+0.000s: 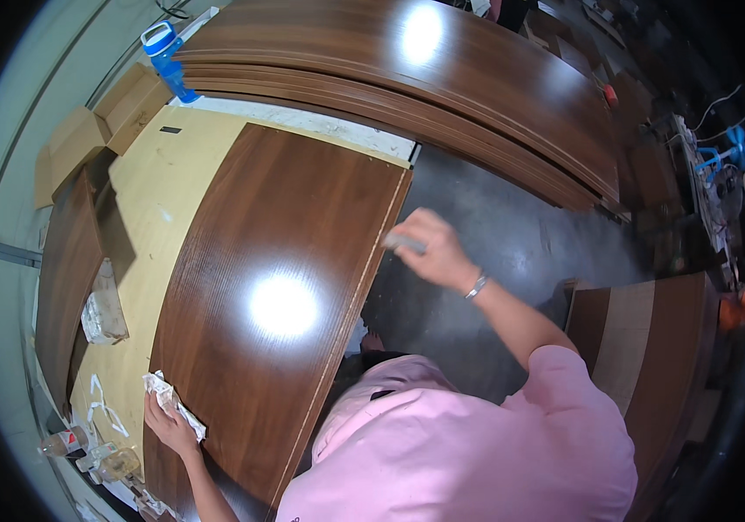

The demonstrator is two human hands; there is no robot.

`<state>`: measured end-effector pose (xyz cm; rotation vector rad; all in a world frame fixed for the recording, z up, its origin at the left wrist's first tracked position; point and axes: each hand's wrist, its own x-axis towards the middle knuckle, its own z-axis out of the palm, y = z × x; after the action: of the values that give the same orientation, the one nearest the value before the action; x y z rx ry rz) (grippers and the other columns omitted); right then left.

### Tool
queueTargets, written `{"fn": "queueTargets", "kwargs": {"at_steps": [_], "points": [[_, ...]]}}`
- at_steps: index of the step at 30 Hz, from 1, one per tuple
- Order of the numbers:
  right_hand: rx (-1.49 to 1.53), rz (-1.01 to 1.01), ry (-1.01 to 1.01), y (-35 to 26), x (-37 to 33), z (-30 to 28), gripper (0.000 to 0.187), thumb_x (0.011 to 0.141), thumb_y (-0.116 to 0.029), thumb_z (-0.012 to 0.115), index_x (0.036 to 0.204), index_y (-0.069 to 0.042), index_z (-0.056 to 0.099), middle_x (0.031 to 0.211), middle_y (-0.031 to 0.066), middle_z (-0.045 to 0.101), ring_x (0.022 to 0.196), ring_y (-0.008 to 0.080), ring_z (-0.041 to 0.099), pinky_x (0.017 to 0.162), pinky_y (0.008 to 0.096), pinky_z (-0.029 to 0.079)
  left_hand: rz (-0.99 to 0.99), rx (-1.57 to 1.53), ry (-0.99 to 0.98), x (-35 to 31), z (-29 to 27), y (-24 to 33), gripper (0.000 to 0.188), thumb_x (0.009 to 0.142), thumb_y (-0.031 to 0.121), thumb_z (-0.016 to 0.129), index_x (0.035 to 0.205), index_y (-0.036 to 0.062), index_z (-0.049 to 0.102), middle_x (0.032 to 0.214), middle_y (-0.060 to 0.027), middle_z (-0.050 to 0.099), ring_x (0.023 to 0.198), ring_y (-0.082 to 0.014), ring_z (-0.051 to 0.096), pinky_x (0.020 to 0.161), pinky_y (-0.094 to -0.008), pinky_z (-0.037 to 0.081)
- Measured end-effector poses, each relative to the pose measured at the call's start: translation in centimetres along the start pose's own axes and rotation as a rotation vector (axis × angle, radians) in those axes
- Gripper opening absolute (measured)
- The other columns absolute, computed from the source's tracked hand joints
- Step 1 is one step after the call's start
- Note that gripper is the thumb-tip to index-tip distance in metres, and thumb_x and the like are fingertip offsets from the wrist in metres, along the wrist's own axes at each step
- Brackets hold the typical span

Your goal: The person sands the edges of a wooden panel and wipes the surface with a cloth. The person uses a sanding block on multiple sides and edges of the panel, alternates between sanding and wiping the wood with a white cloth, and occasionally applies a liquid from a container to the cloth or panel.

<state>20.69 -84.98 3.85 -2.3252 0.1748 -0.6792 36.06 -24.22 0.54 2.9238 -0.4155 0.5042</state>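
A long brown wood-grain panel (242,217) with a glossy face lies on the yellowish worktable (159,187) in front of me. Its right edge shows a pale, rough strip. My right hand (438,254), with a metal band on the wrist, is closed on a small grey piece (406,244) held against or just beside that edge; motion blur hides its exact kind. At the panel's near left side, my left hand (169,424) is closed round a crumpled white cloth (172,402), which rests on the panel's surface.
A stack of brown panels (477,61) stands across the far side. At left are a blue bottle (168,61), a cardboard box (77,143), a leaning brown board (68,270), a white wrapped block (104,315) and plastic bottles (116,464). Another panel stack (668,339) is at right.
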Motion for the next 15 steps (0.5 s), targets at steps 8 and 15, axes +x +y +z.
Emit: {"fn": "queueTargets", "kwargs": {"at_steps": [8, 15], "points": [[-0.009, 0.114, 0.159, 5.3, 2.9, -0.1, 0.019, 0.076, -0.005, 0.073, 0.095, -0.001, 0.070, 0.089, 0.0137, 0.062, 0.082, 0.0323, 0.063, 0.076, 0.0380, 0.052, 0.012, -0.019, 0.006, 0.1, 0.3, -0.5, 0.039, 0.097, 0.013, 0.049, 0.135, 0.0022, 0.052, 0.139, -0.0185, 0.051, 0.129, -0.0374, 0.047, 0.109, -0.0462, 0.036], [-0.222, 0.198, 0.298, 8.8, 5.9, -1.1, 0.019, 0.075, -0.007, 0.074, 0.093, -0.002, 0.071, 0.090, 0.0127, 0.062, 0.088, 0.0328, 0.062, 0.078, 0.0402, 0.051, 0.027, 0.001, 0.016, -0.1, 0.7, -1.1, 0.038, 0.098, 0.015, 0.049, 0.134, 0.0025, 0.053, 0.139, -0.0177, 0.052, 0.128, -0.0365, 0.048, 0.108, -0.0457, 0.037]]}}
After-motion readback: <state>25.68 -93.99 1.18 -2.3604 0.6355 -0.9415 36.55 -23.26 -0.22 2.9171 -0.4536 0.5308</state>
